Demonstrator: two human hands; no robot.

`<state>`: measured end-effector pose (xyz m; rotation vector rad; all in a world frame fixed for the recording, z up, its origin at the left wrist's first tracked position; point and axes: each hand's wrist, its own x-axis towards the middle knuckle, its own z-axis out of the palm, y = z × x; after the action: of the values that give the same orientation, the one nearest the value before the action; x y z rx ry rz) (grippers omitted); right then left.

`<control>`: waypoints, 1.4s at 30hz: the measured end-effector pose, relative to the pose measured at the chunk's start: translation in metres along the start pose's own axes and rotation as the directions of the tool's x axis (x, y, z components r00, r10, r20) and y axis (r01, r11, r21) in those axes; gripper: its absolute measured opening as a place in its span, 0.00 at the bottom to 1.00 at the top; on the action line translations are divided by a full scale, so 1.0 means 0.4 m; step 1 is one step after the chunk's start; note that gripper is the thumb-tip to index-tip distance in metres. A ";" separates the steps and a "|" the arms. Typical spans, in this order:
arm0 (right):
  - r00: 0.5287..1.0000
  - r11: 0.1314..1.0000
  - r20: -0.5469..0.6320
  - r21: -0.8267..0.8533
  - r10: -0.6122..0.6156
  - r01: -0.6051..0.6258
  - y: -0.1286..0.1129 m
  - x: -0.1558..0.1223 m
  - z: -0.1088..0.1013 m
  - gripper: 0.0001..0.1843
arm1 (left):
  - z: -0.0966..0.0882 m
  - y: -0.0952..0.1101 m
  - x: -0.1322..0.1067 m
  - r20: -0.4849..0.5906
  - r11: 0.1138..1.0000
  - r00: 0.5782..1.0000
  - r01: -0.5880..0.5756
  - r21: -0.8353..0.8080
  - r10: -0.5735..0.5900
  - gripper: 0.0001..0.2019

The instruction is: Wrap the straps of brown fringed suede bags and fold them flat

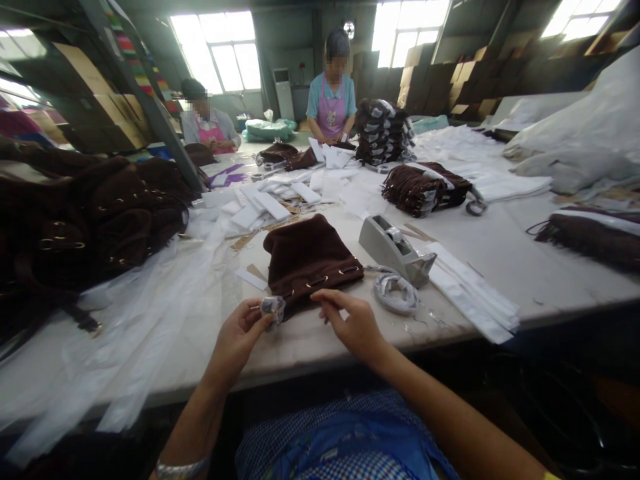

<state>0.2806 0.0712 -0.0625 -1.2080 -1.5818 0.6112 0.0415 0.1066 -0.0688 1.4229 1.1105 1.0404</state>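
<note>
at the near edge of the table [505, 263], left hand [239, 337] pinches a small plastic-wrapped wad [273, 309] at the mouth of the brown velvet pouch [306, 255], right hand [353, 321] pinching the pouch's hem beside it; looks like mid-wrapping, and the next move wants both pinches firm, tape dispenser [395, 250] just right

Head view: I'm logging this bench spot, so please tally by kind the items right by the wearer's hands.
Dark brown velvet drawstring pouch: 1
Grey plastic tape dispenser: 1
Loose whitish coiled ring: 1
Small clear-wrapped piece in left hand: 1
Total: 4
</note>
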 end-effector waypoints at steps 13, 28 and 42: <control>0.997 0.929 -0.010 -0.364 0.073 -0.071 0.150 0.361 -0.135 0.37 | -0.196 0.000 -0.039 0.129 0.687 0.986 -0.168 0.707 0.109 0.17; 0.919 0.889 0.264 0.279 0.294 -0.364 0.040 0.603 -0.138 0.24 | -0.037 0.098 0.393 -0.003 0.977 0.984 0.177 0.116 -0.178 0.49; 0.934 0.941 0.150 -0.043 -0.325 0.334 -0.066 0.567 -0.253 0.28 | -0.072 0.269 0.400 -0.080 0.747 0.787 -0.541 0.386 0.611 0.29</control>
<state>0.3655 0.2509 0.0888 -0.9320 -1.8884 0.4338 0.0576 0.2617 0.0483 2.0692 1.0435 1.5110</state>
